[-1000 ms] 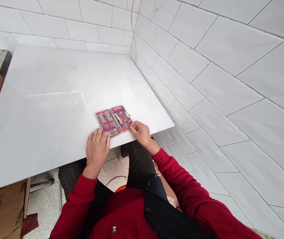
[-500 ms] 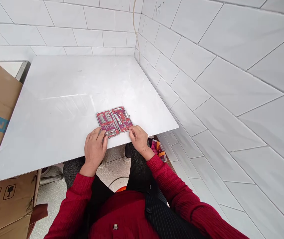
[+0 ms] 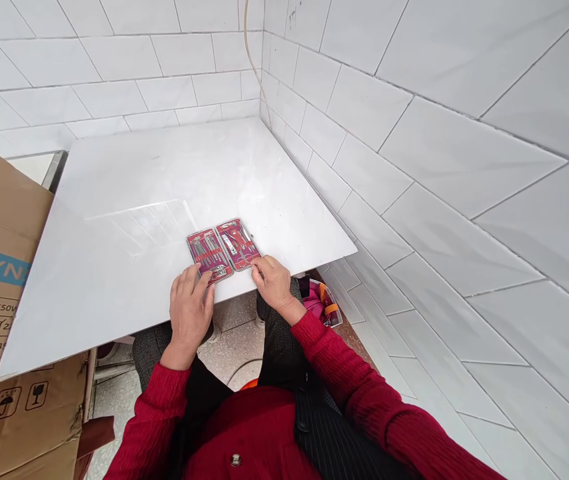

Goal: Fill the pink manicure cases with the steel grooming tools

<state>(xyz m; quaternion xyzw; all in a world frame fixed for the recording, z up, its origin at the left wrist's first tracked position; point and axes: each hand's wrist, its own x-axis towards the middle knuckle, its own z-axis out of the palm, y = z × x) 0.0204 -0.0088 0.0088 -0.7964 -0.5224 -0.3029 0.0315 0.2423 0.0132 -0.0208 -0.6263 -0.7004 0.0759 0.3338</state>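
An open manicure set (image 3: 224, 249) lies flat near the front edge of the white tabletop (image 3: 114, 167). Its two red-lined halves hold several small silver tools, with nail scissors (image 3: 248, 259) and a nail clipper (image 3: 229, 244) in the right half. At the lower left corner of the case, my left hand (image 3: 189, 303) grips it with thumb and fingertips. My right hand (image 3: 273, 283) pinches the lower right corner, its thumb and forefinger close to the scissors' handles. What lies under the fingertips is hidden.
A large cardboard box (image 3: 2, 333) stands against the left side of the tabletop. White tiled walls (image 3: 414, 200) close in the back and right. A pale cable (image 3: 250, 53) hangs in the corner. Below the table's right front is a bag with pink and orange parts (image 3: 324, 303).
The view has shifted a little, so the table and box appear slightly lower and the box further right. Both hands keep their places at the case's lower corners.
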